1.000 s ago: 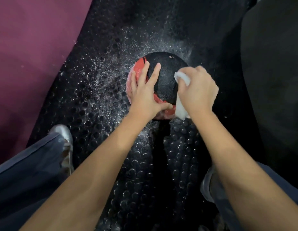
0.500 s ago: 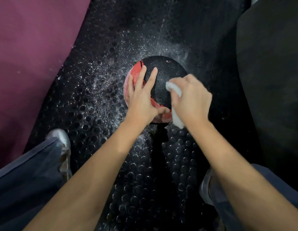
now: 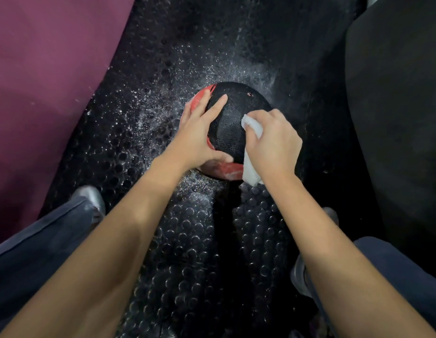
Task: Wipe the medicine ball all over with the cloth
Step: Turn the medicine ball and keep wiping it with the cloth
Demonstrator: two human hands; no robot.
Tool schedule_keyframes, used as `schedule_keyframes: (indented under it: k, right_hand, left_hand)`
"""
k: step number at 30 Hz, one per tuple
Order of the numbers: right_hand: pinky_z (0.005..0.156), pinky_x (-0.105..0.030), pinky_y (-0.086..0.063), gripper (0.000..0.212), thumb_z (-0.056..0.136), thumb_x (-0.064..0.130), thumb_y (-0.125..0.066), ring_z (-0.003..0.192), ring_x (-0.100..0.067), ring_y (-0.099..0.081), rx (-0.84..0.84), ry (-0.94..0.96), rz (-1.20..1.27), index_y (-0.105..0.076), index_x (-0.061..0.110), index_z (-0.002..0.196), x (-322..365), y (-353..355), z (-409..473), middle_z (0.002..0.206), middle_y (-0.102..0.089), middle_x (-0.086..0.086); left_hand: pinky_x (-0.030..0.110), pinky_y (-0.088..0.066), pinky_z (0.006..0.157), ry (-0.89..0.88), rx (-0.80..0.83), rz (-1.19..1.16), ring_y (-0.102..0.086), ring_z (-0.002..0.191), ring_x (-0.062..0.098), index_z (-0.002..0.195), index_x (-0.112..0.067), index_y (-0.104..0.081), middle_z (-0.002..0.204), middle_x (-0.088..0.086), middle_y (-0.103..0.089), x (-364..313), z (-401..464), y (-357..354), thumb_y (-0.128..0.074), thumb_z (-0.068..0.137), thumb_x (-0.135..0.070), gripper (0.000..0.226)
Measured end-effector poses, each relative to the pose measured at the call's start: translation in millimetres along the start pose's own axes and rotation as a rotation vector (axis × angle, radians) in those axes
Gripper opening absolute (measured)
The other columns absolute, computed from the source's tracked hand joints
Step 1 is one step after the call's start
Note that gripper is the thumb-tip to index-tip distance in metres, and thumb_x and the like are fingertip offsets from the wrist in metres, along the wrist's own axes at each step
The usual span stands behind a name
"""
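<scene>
The black and red medicine ball (image 3: 232,123) sits on the studded black floor mat (image 3: 192,252), near the mat's far middle; being round, it has no long axis. The left hand (image 3: 199,135) lies spread on its left side with straight fingers. The right hand (image 3: 275,142), fingers curled, holds the white cloth (image 3: 251,167) against the ball's right side.

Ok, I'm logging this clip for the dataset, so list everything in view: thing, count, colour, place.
medicine ball: 1, black with red panels, centre, on the mat
cloth: 1, white, against the ball's right side, gripped by the right hand
studded mat: 1, black, speckled white around the ball
floor: maroon, left
dark surface: 1, black, right
shoes: 2, grey, lower left and lower right
trouser legs: 2, dark blue, bottom corners
left hand: flat on the ball's left side
right hand: grips the cloth
</scene>
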State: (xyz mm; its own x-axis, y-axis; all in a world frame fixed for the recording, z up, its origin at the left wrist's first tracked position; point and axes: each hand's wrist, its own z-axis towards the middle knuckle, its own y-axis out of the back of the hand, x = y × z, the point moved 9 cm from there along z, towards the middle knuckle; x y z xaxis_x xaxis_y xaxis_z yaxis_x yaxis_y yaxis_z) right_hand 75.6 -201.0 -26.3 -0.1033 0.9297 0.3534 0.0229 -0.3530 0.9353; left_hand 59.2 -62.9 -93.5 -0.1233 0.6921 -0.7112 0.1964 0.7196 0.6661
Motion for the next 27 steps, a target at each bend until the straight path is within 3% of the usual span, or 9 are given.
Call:
schedule_keyframes:
  k: [5, 9, 13, 17, 21, 25, 27]
  right_hand:
    - [0.068, -0.033, -0.038, 0.023, 0.092, 0.024, -0.049, 0.092, -0.024, -0.057, 0.047, 0.046, -0.056, -0.065, 0.030, 0.107, -1, 1, -1, 0.103, -0.057, -0.001]
    - [0.065, -0.034, -0.037, 0.021, 0.092, 0.021, -0.050, 0.089, -0.027, -0.056, -0.004, -0.006, -0.086, -0.067, 0.028, 0.102, -8, 9, 6, 0.100, -0.056, -0.004]
    - [0.059, -0.031, -0.032, 0.019, 0.088, 0.019, -0.055, 0.082, -0.029, -0.056, -0.014, 0.209, -0.184, -0.069, 0.022, 0.099, 13, 4, -13, 0.093, -0.057, -0.006]
    - [0.067, -0.035, -0.036, 0.021, 0.092, 0.023, -0.050, 0.093, -0.029, -0.055, 0.002, 0.082, -0.199, -0.066, 0.025, 0.104, 2, 14, 15, 0.102, -0.055, -0.005]
    - [0.056, -0.030, -0.030, 0.016, 0.081, 0.020, -0.064, 0.081, -0.030, -0.058, 0.044, 0.288, -0.273, -0.069, 0.020, 0.096, 33, -2, -16, 0.092, -0.058, -0.007]
    - [0.066, -0.032, -0.032, 0.023, 0.093, 0.023, -0.048, 0.098, -0.027, -0.054, 0.051, 0.200, -0.312, -0.064, 0.025, 0.109, 24, 6, 20, 0.107, -0.054, -0.005]
    - [0.065, -0.033, -0.033, 0.022, 0.093, 0.023, -0.048, 0.097, -0.027, -0.055, 0.064, 0.193, -0.345, -0.064, 0.024, 0.108, 26, 5, 17, 0.106, -0.054, -0.005]
  left_hand:
    - [0.030, 0.005, 0.118, 0.097, -0.143, -0.155, 0.010, 0.149, 0.015, 0.155, -0.015, -0.001, 0.163, 0.000, 0.005, 5, -15, -1, -0.091, 0.050, -0.044, 0.142]
    - [0.042, 0.001, 0.122, 0.068, -0.171, -0.078, 0.010, 0.149, 0.019, 0.155, -0.010, -0.002, 0.163, 0.004, 0.002, -4, -16, -7, -0.090, 0.051, -0.049, 0.141]
    - [0.044, -0.002, 0.122, 0.055, -0.171, -0.020, 0.008, 0.150, 0.021, 0.154, -0.007, -0.003, 0.163, 0.006, 0.001, -11, -12, -11, -0.088, 0.052, -0.050, 0.139]
    - [0.043, -0.002, 0.122, 0.040, -0.191, -0.003, 0.006, 0.150, 0.021, 0.154, -0.006, -0.005, 0.163, 0.007, -0.001, -13, -17, -10, -0.090, 0.051, -0.049, 0.140]
    - [0.044, -0.003, 0.122, 0.061, -0.177, -0.029, 0.006, 0.150, 0.021, 0.154, -0.005, -0.005, 0.163, 0.008, -0.001, -4, -20, -8, -0.089, 0.047, -0.049, 0.143]
    - [0.044, -0.002, 0.122, 0.056, -0.159, 0.038, 0.009, 0.150, 0.021, 0.154, -0.006, -0.003, 0.163, 0.006, 0.002, -13, -20, -12, -0.089, 0.048, -0.050, 0.144]
    - [0.043, -0.001, 0.122, 0.060, -0.156, 0.053, 0.010, 0.150, 0.020, 0.154, -0.007, -0.003, 0.163, 0.006, 0.002, -14, -20, -14, -0.089, 0.048, -0.049, 0.143]
